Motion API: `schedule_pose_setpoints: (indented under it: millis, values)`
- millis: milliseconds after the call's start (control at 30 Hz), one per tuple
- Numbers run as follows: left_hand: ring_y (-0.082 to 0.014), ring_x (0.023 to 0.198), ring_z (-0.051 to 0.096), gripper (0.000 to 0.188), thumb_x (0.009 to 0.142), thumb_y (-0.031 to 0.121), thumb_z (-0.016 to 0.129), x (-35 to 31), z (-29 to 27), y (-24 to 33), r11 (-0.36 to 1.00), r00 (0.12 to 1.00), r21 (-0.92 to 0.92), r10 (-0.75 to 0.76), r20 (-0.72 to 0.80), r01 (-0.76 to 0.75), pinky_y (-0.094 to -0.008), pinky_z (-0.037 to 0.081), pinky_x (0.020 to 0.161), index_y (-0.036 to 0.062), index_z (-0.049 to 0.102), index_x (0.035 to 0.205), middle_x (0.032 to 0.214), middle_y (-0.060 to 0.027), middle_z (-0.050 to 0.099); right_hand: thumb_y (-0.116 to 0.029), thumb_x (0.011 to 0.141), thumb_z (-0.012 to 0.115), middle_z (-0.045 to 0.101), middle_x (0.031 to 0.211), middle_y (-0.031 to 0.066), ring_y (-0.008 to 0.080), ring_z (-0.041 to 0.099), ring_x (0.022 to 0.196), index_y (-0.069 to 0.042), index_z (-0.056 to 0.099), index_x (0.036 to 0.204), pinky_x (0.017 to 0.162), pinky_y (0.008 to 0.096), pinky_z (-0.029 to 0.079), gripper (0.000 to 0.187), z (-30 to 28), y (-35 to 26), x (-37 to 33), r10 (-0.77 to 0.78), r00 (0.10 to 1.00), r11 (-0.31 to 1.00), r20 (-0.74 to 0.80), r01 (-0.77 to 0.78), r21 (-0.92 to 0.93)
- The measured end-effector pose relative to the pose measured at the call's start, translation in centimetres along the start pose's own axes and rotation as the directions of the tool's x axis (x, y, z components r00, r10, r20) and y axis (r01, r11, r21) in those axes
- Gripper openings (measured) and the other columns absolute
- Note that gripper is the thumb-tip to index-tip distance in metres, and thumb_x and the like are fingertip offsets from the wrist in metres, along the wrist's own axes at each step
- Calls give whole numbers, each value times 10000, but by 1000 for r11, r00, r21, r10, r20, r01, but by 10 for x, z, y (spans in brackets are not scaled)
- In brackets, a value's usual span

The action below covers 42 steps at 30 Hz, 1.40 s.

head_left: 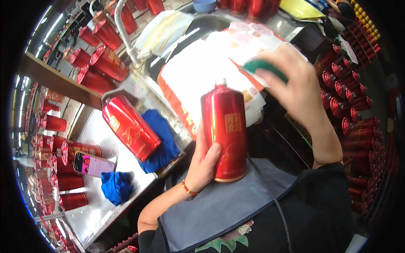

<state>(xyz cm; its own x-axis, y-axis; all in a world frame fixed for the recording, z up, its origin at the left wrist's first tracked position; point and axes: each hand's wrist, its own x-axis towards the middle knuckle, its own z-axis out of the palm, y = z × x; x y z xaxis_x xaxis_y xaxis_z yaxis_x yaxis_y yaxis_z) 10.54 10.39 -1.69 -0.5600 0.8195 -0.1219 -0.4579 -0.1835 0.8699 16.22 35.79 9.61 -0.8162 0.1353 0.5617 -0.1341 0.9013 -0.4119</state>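
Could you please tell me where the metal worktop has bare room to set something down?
The shiny silver metal worktop has bare patches below-left of the crumpled blue cloth bundle and between the lit rectangular phone and the glossy red cylindrical bottle overlapping the spread blue cloth. Its left side is crowded with red bottles.

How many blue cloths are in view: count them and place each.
2: one blue cloth is partly covered by a tilted red bottle; the other cloth, crumpled, lies near the phone. More may be hidden.

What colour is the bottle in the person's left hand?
The bottle is glossy red with a golden square emblem, in the head view.
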Motion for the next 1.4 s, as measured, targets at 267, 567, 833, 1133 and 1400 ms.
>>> schedule_pose_setpoints:
  millis: [267, 567, 833, 1133, 1400]
  values:
    - [-236, 1514, 254, 874, 967, 100, 573, 20, 0, 17, 963, 982, 257, 27, 185, -75, -374, 206, 1232, 12, 19, 1636, 1666, -160, 203, -282, 1061, 585, 657, 1000, 11, 74, 584, 952, -34, 674, 1113, 866, 257, 481, 269, 6, 52, 2, 211, 889, 595, 407, -447, 668]
    - [-299, 1512, 283, 989, 945, 244, 687, 35, -5, 27, 872, 916, 410, 100, 388, -269, -409, 251, 1221, -5, 18, 1630, 1658, -225, 197, -212, 1011, 668, 618, 772, -51, 12, 528, 710, -68, 639, 1182, 657, 208, 424, 225, -13, 38, 12, 126, 723, 639, 679, -583, 503]
    - [-346, 1484, 373, 1117, 928, 243, 725, 38, -13, 31, 878, 964, 429, 119, 237, -214, -451, 286, 1215, 59, -129, 1623, 1609, -278, 292, -335, 941, 698, 683, 753, 86, 151, 647, 690, -55, 720, 1054, 639, 332, 502, 303, -74, 69, 43, 344, 886, 914, 309, -392, 105]
    - [-342, 1398, 490, 701, 1007, 280, 637, -13, -35, 52, 957, 986, 276, 46, 163, -90, -469, 369, 1179, -45, 333, 1549, 1495, -230, 503, -402, 905, 668, 744, 1005, 187, 363, 713, 964, -80, 722, 1080, 854, 455, 549, 370, -98, 311, 143, 442, 841, 640, -312, -540, -546]
    - [-336, 1354, 532, 636, 1024, 246, 605, -30, -47, 53, 982, 992, 146, 108, 66, -117, -482, 396, 1156, -57, 366, 1530, 1468, -210, 537, -418, 949, 631, 726, 1129, 214, 403, 691, 1082, -70, 702, 1124, 913, 505, 553, 396, -95, 432, 192, 582, 702, 428, -411, -694, -579]
